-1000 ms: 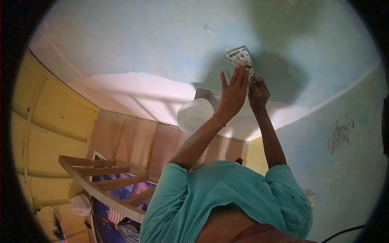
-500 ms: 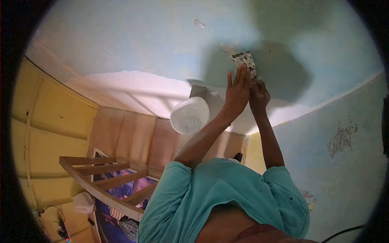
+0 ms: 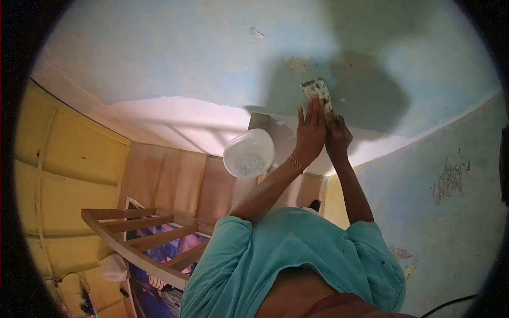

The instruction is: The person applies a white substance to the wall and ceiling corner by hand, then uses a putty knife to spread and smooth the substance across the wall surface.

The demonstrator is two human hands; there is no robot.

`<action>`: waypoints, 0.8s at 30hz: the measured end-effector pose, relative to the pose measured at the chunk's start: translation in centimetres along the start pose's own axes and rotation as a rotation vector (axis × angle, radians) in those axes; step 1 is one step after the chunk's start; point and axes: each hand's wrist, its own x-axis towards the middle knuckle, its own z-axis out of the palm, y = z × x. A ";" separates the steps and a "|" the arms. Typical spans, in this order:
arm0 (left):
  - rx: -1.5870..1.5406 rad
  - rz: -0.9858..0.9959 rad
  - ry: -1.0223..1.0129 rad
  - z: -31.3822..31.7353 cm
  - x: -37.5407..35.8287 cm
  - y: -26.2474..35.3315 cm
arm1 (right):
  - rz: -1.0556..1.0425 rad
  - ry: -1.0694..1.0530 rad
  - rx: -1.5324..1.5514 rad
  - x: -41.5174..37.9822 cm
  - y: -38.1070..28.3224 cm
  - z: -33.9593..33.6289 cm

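A flat scraper (image 3: 317,87), its blade speckled with white and dark residue, lies against the pale blue painted surface. My right hand (image 3: 338,139) is closed around its handle, which is mostly hidden by the fingers. Stretched fingers of my left hand (image 3: 309,135) lie flat on the blade, with the thumb side apart from them. Just beyond the blade is a chipped paint patch (image 3: 298,65). A smaller chip (image 3: 256,33) shows farther up.
A white bucket (image 3: 227,155) with whitish residue inside is left of my left forearm. A wooden ladder (image 3: 135,254) leans at lower left near yellow panels (image 3: 79,159). Brown boards (image 3: 175,175) stand behind. The right wall has a scuffed patch (image 3: 449,183).
Both hands and the scraper have shifted slightly down toward me, away from the chipped patch. More of that patch is now uncovered.
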 end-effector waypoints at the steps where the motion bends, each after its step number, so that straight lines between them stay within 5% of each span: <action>1: -0.014 0.003 -0.032 -0.1 -0.6 0.4 | 0.028 -0.033 -0.004 -0.6 0.3 -0.2; 7: -0.026 -0.104 0.083 -2.8 1.8 0.5 | -0.172 0.179 0.126 2.9 -0.3 0.3; 10: 0.067 -0.086 0.163 -2.9 3.5 -1.1 | -0.151 0.097 -0.051 5.3 -1.8 0.3; 19: -0.057 0.003 -0.108 -1.8 -0.2 0.6 | -0.032 0.030 0.066 -0.1 0.7 -0.1; 24: -0.042 -0.046 0.145 -3.8 2.9 -0.8 | -0.202 0.155 0.047 5.7 -2.4 -0.6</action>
